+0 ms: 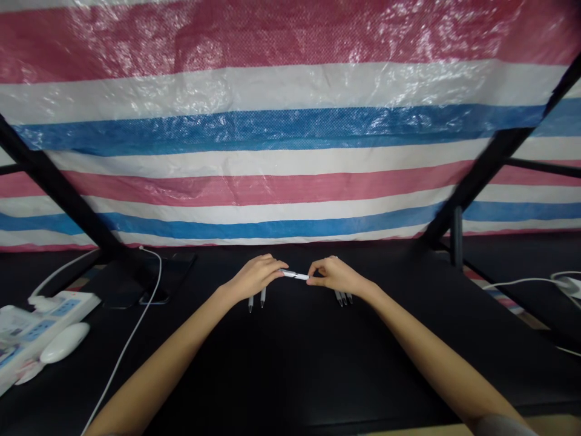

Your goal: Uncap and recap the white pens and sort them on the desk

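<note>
Head cam: I've got both forearms (172, 360) reaching forward, angled inward. Left hand (256, 277) has its fingers gripping one end of a white pen (295, 275); right hand (339, 275) pinches the other. Pen's crosswise between them, over the black surface (290, 369). Two pens (262, 297) by left, three pens (344, 298) by right.

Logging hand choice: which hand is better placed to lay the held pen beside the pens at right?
Probably the right hand: it pinches one end of the held pen, close to the right-side pens; the left hand is nearer the left-side pens.
</note>
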`<state>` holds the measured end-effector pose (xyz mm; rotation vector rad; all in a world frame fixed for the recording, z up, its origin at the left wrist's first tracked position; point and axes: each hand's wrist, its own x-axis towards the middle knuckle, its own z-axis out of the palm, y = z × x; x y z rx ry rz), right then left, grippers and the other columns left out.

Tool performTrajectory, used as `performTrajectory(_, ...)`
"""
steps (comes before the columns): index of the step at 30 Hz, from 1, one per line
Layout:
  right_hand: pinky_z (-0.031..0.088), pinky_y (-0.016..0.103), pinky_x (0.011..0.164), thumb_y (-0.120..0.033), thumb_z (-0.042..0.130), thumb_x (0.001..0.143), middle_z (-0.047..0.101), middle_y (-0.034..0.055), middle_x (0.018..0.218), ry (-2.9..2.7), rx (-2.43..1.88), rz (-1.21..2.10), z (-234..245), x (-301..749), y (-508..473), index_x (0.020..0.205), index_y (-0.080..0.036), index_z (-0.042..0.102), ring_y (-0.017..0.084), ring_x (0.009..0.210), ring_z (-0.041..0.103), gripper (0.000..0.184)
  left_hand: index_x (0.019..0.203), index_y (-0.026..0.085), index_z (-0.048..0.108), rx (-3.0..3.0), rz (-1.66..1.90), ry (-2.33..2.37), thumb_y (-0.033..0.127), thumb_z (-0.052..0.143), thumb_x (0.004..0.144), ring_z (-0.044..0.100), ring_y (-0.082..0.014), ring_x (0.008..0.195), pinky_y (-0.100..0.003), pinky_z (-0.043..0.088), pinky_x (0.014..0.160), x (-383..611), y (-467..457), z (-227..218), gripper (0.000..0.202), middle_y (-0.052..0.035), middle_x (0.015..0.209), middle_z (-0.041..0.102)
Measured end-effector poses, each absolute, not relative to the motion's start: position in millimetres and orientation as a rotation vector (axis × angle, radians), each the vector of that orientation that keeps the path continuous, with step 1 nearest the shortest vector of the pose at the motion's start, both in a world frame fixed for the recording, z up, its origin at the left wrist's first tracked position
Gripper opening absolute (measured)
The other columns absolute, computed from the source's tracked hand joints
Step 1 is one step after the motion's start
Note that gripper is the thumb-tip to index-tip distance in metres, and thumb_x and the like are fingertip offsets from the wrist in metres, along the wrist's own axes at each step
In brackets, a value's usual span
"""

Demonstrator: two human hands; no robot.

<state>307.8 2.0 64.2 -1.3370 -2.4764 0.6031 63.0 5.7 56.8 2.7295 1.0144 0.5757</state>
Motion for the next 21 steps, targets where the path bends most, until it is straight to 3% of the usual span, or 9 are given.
performTrajectory(5,0.02,0.023,0.05,-0.041,0.06,0.079,0.036,-0.0071,0.047,-2.5,-1.322,0.612,64.6,311.2,3.0,0.084,-0.017,0.069,0.006,0.045,0.032,0.026,0.107,0.021,0.061,2.643,0.667,1.021,0.032,0.037,0.093,0.055,-0.0175,0.091,-0.032,0.045,0.082,60.0,8.1,57.1,0.03,-0.0054,0.096,0.065)
performTrajectory(12,0.019,0.024,0.047,-0.046,0.046,0.086,0.034,-0.0066,0.046,-2.484,-1.294,0.803,66.0,314.8,4.0,0.087,-0.013,0.068,0.007,0.044,0.027,0.04,0.096,0.022,0.065,2.558,0.807,1.125,0.032,0.043,0.09,0.057,-0.0161,0.087,-0.029,0.045,0.078,55.5,11.3,58.6,0.024,-0.0027,0.09,0.066)
performTrajectory(18,0.019,0.023,0.05,-0.038,0.059,0.079,0.038,-0.0069,0.048,-2.483,-1.379,0.583,62.3,312.5,4.3,0.082,-0.018,0.067,0.006,0.045,0.032,0.022,0.097,0.023,0.065,2.532,0.755,1.149,0.033,0.044,0.09,0.058,-0.016,0.083,-0.029,0.045,0.076,56.2,11.5,56.7,0.025,-0.0024,0.087,0.065)
performTrajectory(21,0.02,0.023,0.051,-0.043,0.063,0.075,0.04,-0.0074,0.049,-2.475,-1.406,0.502,61.5,313.2,4.2,0.085,-0.02,0.065,0.007,0.046,0.035,0.026,0.096,0.023,0.065,2.468,0.771,1.18,0.033,0.045,0.089,0.058,-0.0157,0.082,-0.028,0.044,0.076,55.2,13.1,55.9,0.024,-0.0022,0.088,0.065)
